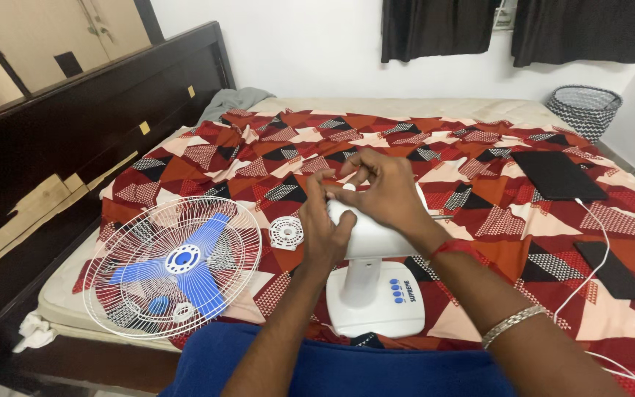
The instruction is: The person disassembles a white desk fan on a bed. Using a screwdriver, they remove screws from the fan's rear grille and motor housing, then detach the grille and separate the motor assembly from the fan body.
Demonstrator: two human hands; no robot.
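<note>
Both hands (pixel 354 202) clasped around white fan motor housing (pixel 372 235), above base (pixel 376 298) with blue label, beside wire guard (pixel 173 266).

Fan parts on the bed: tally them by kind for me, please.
Fan body with motor housing and base, held by the left hand and right hand: 1
Wire guard: 1
Blue blade: 1
Small round white cap: 1
Total: 4

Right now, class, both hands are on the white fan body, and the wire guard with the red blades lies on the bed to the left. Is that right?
Not quite: the blades are blue, not red, as the head view shows. The left hand and right hand are on the white fan body, and the wire guard lies on the bed to the left.
</note>
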